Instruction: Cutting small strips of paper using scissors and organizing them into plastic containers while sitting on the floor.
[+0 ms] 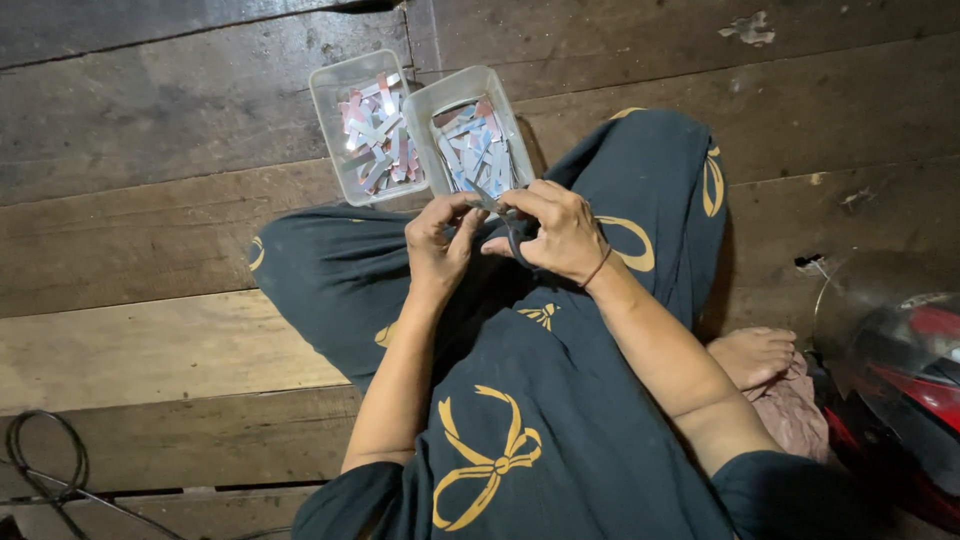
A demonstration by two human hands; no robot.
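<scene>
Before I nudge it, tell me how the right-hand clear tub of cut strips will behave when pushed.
The right clear tub looks like thin plastic holding small loose strips, so probably light and easy to slide on the wooden floor. It touches the left tub, so pushing may shift both. The strips would likely scatter if it tips.

Both hands, the left hand (437, 245) and the right hand (557, 232), sit close together above the lap, closed on a pair of scissors (500, 212), so little room is left between them. Just beyond, two clear plastic tubs (420, 125) of cut strips stand side by side, touching, and block the far path; their open tops can be reached from above. Far left and far right of the tubs the plank floor (150, 220) lies bare. The raised knees (660, 170) wall in both sides. Near right, a bare foot (752, 352) and a red helmet-like object (900, 400), seemingly, crowd the floor. Near left, a black cable (45, 465) loops over the boards.
</scene>
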